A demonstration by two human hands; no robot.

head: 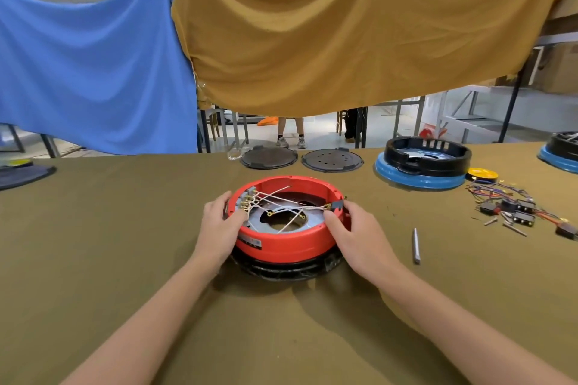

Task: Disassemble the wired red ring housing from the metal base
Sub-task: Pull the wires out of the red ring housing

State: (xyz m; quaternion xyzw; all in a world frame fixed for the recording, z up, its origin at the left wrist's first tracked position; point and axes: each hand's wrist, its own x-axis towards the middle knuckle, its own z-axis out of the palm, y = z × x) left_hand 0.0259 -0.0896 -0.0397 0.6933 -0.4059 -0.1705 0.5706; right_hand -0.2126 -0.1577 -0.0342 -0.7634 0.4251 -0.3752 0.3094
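Left hand (219,222) and right hand (356,228) each have their grip clamped on opposite rims of the wired red plastic ring housing (286,241). Lift evenly and straight up, I'd judge. Watch the thin pale wires (281,200) over the grey metal base plate (259,222).

Open cloth (93,259) left of red ring housing (286,244), metal rod (416,245) and wired parts (519,212) crowding right

ring housing (286,242) on table (93,244), discs (269,158) behind
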